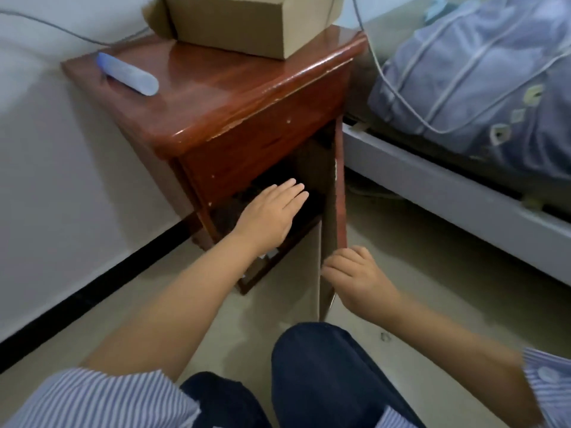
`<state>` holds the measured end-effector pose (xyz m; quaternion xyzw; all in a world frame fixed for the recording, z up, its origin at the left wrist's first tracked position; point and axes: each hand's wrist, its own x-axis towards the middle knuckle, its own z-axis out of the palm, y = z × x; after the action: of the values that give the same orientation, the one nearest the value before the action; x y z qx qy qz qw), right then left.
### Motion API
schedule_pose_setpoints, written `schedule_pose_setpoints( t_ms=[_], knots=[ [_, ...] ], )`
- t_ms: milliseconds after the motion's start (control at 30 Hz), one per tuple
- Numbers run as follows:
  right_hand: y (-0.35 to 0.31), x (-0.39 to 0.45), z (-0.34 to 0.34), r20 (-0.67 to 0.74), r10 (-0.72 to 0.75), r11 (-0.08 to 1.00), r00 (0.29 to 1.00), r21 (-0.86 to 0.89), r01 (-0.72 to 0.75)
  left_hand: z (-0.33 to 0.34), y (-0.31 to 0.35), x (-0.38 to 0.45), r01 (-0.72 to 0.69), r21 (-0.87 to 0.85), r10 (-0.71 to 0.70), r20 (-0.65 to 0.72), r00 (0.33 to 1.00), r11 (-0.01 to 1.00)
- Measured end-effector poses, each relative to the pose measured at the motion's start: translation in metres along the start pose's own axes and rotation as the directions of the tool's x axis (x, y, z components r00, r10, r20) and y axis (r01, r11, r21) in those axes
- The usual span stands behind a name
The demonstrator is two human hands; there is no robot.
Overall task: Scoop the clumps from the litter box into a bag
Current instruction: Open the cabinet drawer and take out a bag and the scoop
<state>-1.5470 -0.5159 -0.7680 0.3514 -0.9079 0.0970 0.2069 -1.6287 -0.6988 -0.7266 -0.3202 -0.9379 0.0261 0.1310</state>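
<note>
A person crouches on a pale floor [432,291], dark-trousered knees [321,366] lowest in view and striped shirt sleeves [92,400] at both lower corners. The right hand [355,273] curls its fingers round the lower edge of a cabinet door [336,211] that stands swung open. The left hand [272,211] reaches flat, fingers straight and together, into the dark lower compartment [312,199] of a reddish wooden bedside cabinet [247,97] — what lies inside is too dark to make out. No litter box, scoop or bag can be identified in this view.

On the cabinet's glossy top, a pale blue-capped cylinder [128,74] lies on its side near the left edge, and an open cardboard box [247,23] sits towards the back. Thin grey cables [398,97] trail past the cabinet on both sides. To the left runs a white wall [61,149] with a black skirting strip [92,291]; to the right stands a grey bed frame [448,193] — on it a bundle of blue-grey patterned bedding [482,72].
</note>
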Motion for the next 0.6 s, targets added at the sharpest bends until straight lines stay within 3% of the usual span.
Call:
schedule_pose_setpoints(
  t_ms=[67, 133, 233, 300, 400, 600],
  knots=[
    [0.009, -0.020, -0.004, -0.017, 0.132, 0.991, 0.991, -0.017, -0.133, 0.013, 0.024, 0.035, -0.042, -0.055, 0.049, 0.122, 0.991, 0.998],
    [0.015, -0.036, -0.011, -0.030, 0.389, 0.920, 0.921, 0.055, -0.387, 0.025, 0.045, 0.069, -0.096, -0.106, 0.112, 0.155, 0.981, 0.990],
    [0.031, -0.054, -0.027, -0.089, 0.641, 0.766, 0.763, 0.142, -0.627, 0.035, 0.070, 0.108, -0.140, -0.181, 0.163, 0.115, 0.980, 0.973],
    [0.050, -0.062, -0.040, -0.033, 0.788, 0.611, 0.615, 0.165, -0.774, 0.037, 0.084, 0.129, -0.135, -0.230, 0.154, 0.067, 0.986, 0.964],
    [0.087, -0.067, -0.051, -0.053, 0.874, 0.484, 0.484, -0.001, -0.875, 0.039, 0.109, 0.152, -0.090, -0.297, 0.124, 0.098, 0.988, 0.951],
    [0.160, -0.063, -0.067, -0.019, 0.931, 0.339, 0.365, -0.329, -0.881, 0.039, 0.134, 0.192, -0.075, -0.224, 0.116, 0.173, 0.978, 0.972]
  ],
)
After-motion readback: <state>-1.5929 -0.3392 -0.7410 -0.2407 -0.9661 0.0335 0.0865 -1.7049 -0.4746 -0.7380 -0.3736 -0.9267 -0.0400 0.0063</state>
